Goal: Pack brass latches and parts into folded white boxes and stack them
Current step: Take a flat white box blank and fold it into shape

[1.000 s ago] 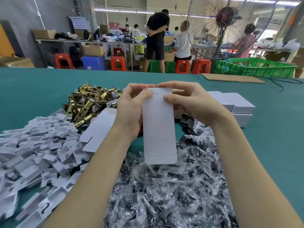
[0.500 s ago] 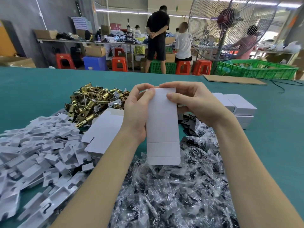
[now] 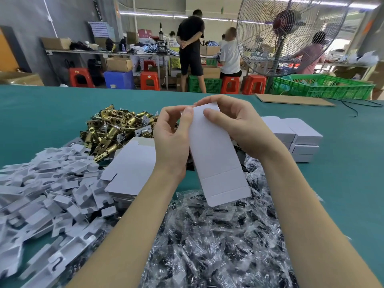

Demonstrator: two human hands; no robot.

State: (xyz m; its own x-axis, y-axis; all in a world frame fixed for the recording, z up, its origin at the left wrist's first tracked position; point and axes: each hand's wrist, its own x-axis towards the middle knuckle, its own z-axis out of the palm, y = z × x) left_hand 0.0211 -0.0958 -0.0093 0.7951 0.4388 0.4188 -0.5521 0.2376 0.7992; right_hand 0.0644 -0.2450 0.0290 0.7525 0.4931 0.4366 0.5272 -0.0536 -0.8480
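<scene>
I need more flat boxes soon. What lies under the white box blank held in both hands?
Under the box blank lie clear parts bags on the green table. Whatever sits directly behind its upper half is covered.

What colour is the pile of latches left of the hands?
Shiny brass gold, with some silvery plates mixed in; the latches show best in the head view.

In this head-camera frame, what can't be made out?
- Far side of the flat white box: faces away; fingertips of the left hand and right hand are behind it.
- Contents of the plastic bags: dark, glare blurs them.
- Finished boxes: closed, partly behind the right hand.
- Insert pile: cut by the left edge.
</scene>
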